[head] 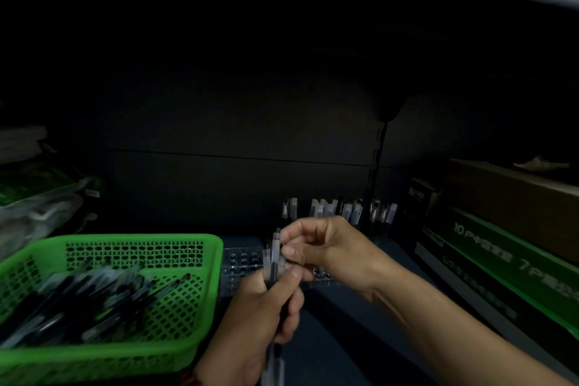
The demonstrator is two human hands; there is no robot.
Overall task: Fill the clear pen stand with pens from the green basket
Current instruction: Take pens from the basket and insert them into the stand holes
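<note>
Fingers (293,304) of left hand (257,320) curled round a blurred pen bundle (273,273), count unreadable. Right hand (316,247) pinched the tallest pen (276,244) at its top. One green basket (141,240), left, held many pens (94,301). One clear pen stand (241,260) lay behind the hands; upright pens (351,211) farther back.

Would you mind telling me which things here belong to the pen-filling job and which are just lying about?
Job: green basket, loose pens in it, clear pen stand, held pens gripped by the left hand, right hand pinching one.
Lying about: green printed box, brown carton, plastic bags.
</note>
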